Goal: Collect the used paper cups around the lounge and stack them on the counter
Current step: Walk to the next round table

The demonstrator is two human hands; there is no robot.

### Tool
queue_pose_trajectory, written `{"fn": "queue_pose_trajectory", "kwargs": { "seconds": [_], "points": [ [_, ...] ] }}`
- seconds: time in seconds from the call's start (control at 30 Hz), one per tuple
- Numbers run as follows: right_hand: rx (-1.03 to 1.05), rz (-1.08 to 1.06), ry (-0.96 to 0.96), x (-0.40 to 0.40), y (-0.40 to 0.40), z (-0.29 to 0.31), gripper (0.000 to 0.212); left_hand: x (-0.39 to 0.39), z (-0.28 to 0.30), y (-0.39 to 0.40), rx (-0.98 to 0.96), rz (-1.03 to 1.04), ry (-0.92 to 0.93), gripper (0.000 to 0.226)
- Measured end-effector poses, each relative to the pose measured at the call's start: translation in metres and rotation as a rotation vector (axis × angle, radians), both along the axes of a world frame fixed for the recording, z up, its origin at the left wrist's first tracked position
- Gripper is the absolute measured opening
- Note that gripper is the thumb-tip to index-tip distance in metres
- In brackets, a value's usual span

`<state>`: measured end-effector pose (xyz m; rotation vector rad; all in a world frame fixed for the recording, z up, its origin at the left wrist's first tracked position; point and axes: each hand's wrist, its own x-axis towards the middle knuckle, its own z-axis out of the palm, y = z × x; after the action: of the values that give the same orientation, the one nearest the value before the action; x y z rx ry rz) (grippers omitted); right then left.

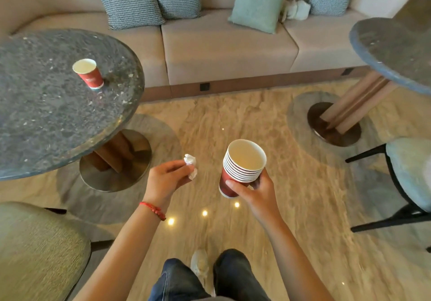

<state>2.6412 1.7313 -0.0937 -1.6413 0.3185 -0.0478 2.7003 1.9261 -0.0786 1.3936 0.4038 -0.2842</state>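
Observation:
My right hand point(255, 192) grips a stack of several red paper cups point(241, 167) with white rims, mouths up, held over the floor at centre. My left hand point(166, 179) pinches a crumpled white tissue point(190, 163) just left of the stack. One more red paper cup point(88, 73) stands upright on the round dark stone table point(46, 118) at the left, well beyond my left hand.
A beige sofa point(224, 48) with teal cushions runs along the back. A second round stone table point(396, 51) is at the right, with a teal chair point(410, 172) below it. A green chair point(39, 249) fills the lower left. Glossy marble floor lies between.

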Motion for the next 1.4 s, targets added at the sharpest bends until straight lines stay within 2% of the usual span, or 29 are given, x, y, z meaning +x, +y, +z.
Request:
{"fn": "queue_pose_trajectory", "kwargs": {
  "seconds": [0.17, 0.67, 0.8, 1.03, 1.2, 1.3, 1.4],
  "points": [
    [-0.008, 0.014, 0.011, 0.067, -0.002, -0.037, 0.066, 0.056, -0.038, -0.002, 0.002, 0.032, 0.019, 0.004],
    [-0.029, 0.190, -0.001, 0.325, -0.021, -0.031, 0.059, 0.282, -0.040, -0.012, 0.011, 0.162, 0.006, 0.005],
    [-0.016, 0.234, 0.024, 0.381, -0.007, -0.034, 0.062, 0.329, -0.040, 0.002, 0.027, 0.229, 0.040, 0.011],
    [0.005, 0.281, 0.036, 0.492, 0.036, -0.043, 0.065, 0.427, -0.046, 0.035, 0.038, 0.275, 0.040, 0.008],
    [-0.016, 0.384, 0.033, 0.563, 0.071, -0.036, 0.076, 0.486, -0.041, 0.062, 0.064, 0.324, 0.021, 0.016],
    [-0.018, 0.422, 0.023, 0.598, 0.086, -0.033, 0.071, 0.509, -0.039, 0.077, 0.068, 0.384, 0.019, 0.021],
    [-0.042, 0.484, 0.018, 0.629, 0.103, -0.032, 0.068, 0.523, -0.036, 0.090, 0.066, 0.455, 0.039, 0.017]
  ]
}}
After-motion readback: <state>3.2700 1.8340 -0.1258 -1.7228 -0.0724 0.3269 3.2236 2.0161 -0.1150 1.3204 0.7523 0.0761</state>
